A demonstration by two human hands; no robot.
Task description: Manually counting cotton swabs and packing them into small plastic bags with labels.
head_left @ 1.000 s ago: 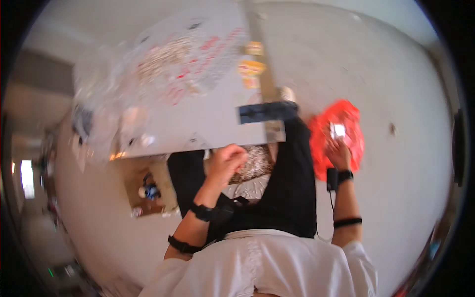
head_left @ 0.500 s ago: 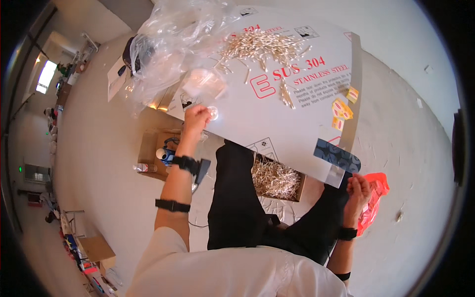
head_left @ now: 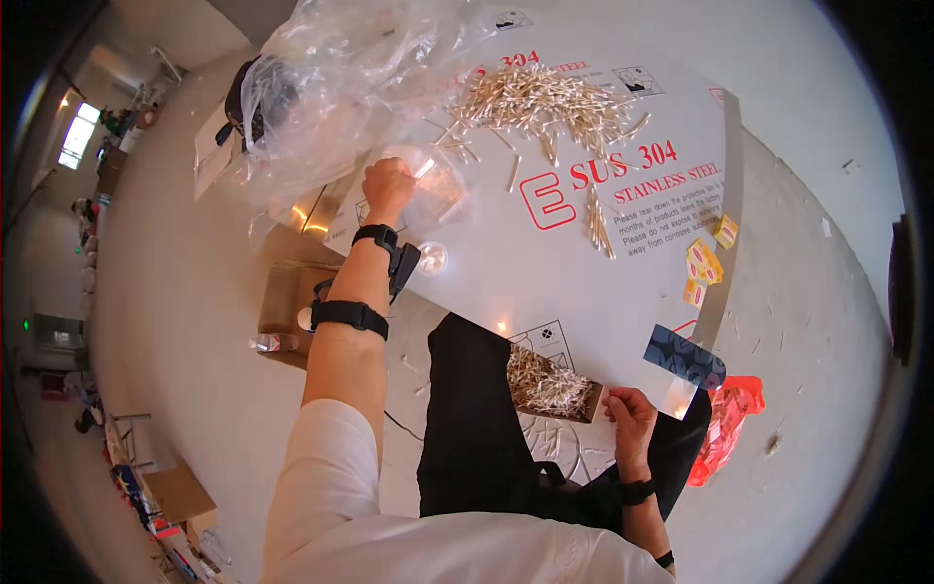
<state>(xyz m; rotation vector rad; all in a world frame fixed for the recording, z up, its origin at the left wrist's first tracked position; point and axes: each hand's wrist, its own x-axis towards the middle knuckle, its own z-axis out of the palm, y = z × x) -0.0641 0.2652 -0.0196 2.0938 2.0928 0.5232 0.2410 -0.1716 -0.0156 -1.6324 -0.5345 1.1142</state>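
Observation:
My left hand (head_left: 389,188) reaches over the far left part of the table, fingers curled beside a small clear plastic bag (head_left: 446,200); what they grip is hidden. Closer to me, a small round clear plastic piece (head_left: 432,258) lies near the table's edge. My right hand (head_left: 632,417) is low by my lap, thumb and fingers drawn together at the corner of a cardboard box (head_left: 591,401) full of cotton swabs (head_left: 547,383). Whether anything is between those fingertips is too small to tell. A heap of cotton swabs (head_left: 545,102) spreads across the far tabletop, with a smaller bunch (head_left: 598,226) nearer.
A large crumpled clear plastic bag (head_left: 326,97) covers the far left corner. Yellow packets (head_left: 702,261) and a dark patterned strip (head_left: 685,357) lie along the table's right side (head_left: 728,195). A red plastic bag (head_left: 725,428) and an open carton (head_left: 282,297) are below.
My left hand has let go of the round clear piece near the edge and moved farther away to the small bag. My right hand has shifted left to the swab box.

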